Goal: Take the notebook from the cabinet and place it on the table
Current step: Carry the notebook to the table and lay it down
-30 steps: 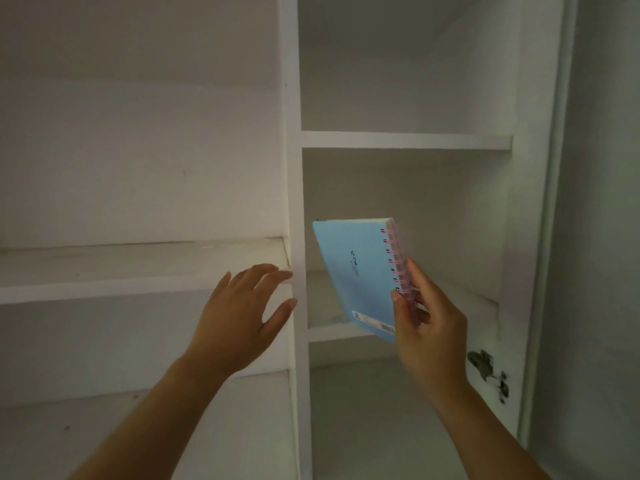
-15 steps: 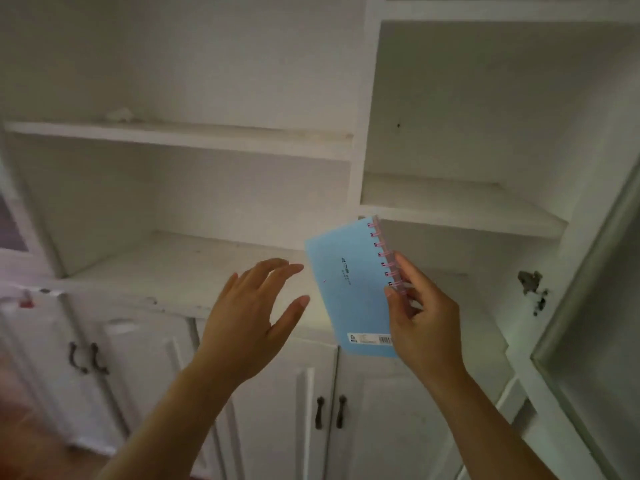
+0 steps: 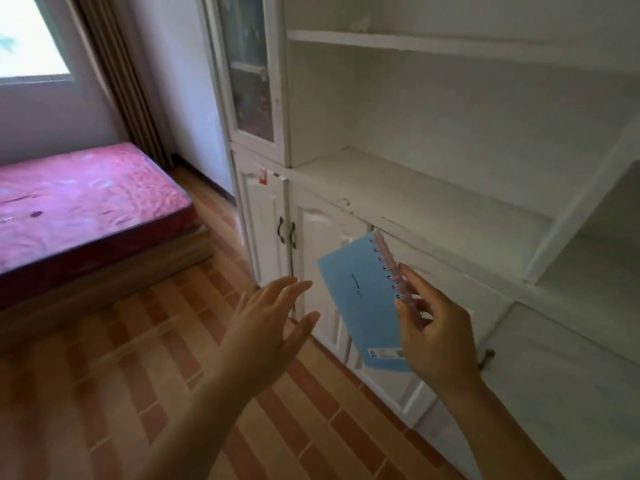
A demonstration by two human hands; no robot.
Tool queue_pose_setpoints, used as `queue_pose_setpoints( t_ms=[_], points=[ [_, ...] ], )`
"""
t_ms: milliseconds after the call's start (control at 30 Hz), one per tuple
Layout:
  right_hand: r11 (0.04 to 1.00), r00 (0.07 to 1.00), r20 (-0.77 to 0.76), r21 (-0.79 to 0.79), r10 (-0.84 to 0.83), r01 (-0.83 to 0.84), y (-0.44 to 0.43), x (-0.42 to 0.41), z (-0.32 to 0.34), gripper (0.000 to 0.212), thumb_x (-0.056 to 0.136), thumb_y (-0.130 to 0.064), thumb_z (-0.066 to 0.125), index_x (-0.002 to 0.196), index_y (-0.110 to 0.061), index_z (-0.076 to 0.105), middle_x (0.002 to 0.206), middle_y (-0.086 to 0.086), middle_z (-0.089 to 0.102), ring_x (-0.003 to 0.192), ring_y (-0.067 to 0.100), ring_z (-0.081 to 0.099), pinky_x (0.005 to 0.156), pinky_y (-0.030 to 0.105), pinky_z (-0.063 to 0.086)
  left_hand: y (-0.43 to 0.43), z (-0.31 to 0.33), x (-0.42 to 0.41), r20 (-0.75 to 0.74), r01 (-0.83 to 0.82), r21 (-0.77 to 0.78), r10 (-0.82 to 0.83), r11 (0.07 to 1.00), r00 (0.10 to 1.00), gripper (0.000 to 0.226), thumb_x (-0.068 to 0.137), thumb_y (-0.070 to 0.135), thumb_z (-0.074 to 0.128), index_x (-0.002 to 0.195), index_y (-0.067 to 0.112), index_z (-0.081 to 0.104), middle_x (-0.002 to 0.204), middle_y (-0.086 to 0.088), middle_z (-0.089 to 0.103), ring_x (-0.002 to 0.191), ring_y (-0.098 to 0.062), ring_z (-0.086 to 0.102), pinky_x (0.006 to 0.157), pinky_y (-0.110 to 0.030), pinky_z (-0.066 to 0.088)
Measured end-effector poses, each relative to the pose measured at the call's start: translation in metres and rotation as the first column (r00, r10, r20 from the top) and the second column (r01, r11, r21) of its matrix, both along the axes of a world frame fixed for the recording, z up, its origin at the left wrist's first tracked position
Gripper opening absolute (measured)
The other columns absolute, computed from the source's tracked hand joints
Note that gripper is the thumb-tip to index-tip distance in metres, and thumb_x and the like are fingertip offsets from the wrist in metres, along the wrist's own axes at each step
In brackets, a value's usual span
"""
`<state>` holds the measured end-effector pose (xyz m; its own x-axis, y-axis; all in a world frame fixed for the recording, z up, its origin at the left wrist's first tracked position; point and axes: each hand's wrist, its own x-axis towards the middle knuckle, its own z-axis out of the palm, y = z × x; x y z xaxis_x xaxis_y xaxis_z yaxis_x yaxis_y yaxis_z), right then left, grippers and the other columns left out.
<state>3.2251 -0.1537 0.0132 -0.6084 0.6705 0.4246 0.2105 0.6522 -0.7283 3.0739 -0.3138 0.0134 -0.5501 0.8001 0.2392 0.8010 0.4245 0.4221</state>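
Observation:
A light blue spiral notebook (image 3: pixel 360 296) with pink binding rings hangs in the air in front of the white cabinet (image 3: pixel 433 202). My right hand (image 3: pixel 433 337) pinches it along the ring edge, thumb on the cover. The notebook is tilted, its barcode corner pointing down. My left hand (image 3: pixel 266 327) hovers just left of the notebook with fingers spread and holds nothing. No table is in view.
The cabinet's open shelves (image 3: pixel 450 46) fill the right side, with closed lower doors (image 3: pixel 270 230) and a glass door (image 3: pixel 249 71) above them. A bed with a pink mattress (image 3: pixel 79 206) lies at the left under a window. Tiled floor (image 3: pixel 121 375) stretches below my arms.
The view has swung left and down, away from the shelves toward the floor and bed. My right hand has carried the notebook out of the cabinet; my left hand stays beside it.

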Motion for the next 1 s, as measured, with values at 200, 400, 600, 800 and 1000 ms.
queue_pose_setpoints(
  t_ms=[200, 400, 600, 800, 1000],
  points=[
    [0.977, 0.974, 0.068, -0.032, 0.214, -0.213, -0.103, -0.093, -0.025, 0.046, 0.088, -0.018, 0.058, 0.131, -0.029, 0.046, 0.119, -0.009, 0.061, 0.101, 0.011, 0.062, 0.073, 0.03, 0.059, -0.134, -0.027, -0.05, 0.076, -0.236, -0.065, 0.24, 0.97, 0.968, 0.064, 0.081, 0.066, 0.015, 0.136, 0.038, 0.031, 0.144, 0.009, 0.037, 0.131, -0.015, 0.035, 0.108, -0.048, 0.032],
    [0.882, 0.875, 0.118, -0.007, 0.469, -0.472, -0.239, -0.192, -0.038, 0.048, 0.086, -0.027, 0.058, 0.132, -0.032, 0.044, 0.122, -0.006, 0.061, 0.1, 0.009, 0.063, 0.068, 0.011, 0.053, -0.284, -0.037, -0.102, 0.098, -0.464, -0.063, 0.468, 0.884, 0.878, 0.064, 0.082, 0.065, 0.018, 0.136, 0.034, 0.033, 0.142, 0.009, 0.04, 0.128, -0.012, 0.038, 0.105, -0.048, 0.036],
    [0.701, 0.694, 0.152, 0.011, 0.704, -0.713, -0.386, -0.272, -0.041, 0.051, 0.084, -0.013, 0.06, 0.132, -0.022, 0.047, 0.111, -0.006, 0.064, 0.086, 0.004, 0.059, 0.06, 0.004, 0.046, -0.434, -0.046, -0.128, 0.076, -0.687, -0.03, 0.687, 0.726, 0.723, 0.055, 0.087, 0.059, 0.028, 0.133, 0.032, 0.038, 0.138, 0.01, 0.044, 0.124, -0.009, 0.042, 0.101, -0.042, 0.04],
    [0.435, 0.43, 0.161, 0.004, 0.888, -0.9, -0.523, -0.329, -0.045, 0.055, 0.081, -0.019, 0.065, 0.132, -0.021, 0.044, 0.115, -0.011, 0.059, 0.089, 0.003, 0.059, 0.056, 0.008, 0.048, -0.562, -0.05, -0.124, 0.133, -0.882, 0.023, 0.873, 0.47, 0.469, 0.058, 0.084, 0.065, 0.022, 0.131, 0.035, 0.038, 0.139, 0.013, 0.043, 0.126, -0.006, 0.039, 0.102, -0.045, 0.039],
    [0.23, 0.216, 0.194, -0.047, 0.957, -0.972, -0.635, -0.376, -0.061, 0.055, 0.081, -0.013, 0.064, 0.131, -0.026, 0.046, 0.109, -0.01, 0.064, 0.084, 0.005, 0.058, 0.058, 0.028, 0.056, -0.652, -0.062, -0.122, 0.231, -0.975, 0.031, 0.948, 0.219, 0.22, 0.046, 0.088, 0.06, 0.033, 0.127, 0.038, 0.04, 0.135, 0.013, 0.045, 0.123, -0.004, 0.041, 0.103, -0.046, 0.037]
  ],
)
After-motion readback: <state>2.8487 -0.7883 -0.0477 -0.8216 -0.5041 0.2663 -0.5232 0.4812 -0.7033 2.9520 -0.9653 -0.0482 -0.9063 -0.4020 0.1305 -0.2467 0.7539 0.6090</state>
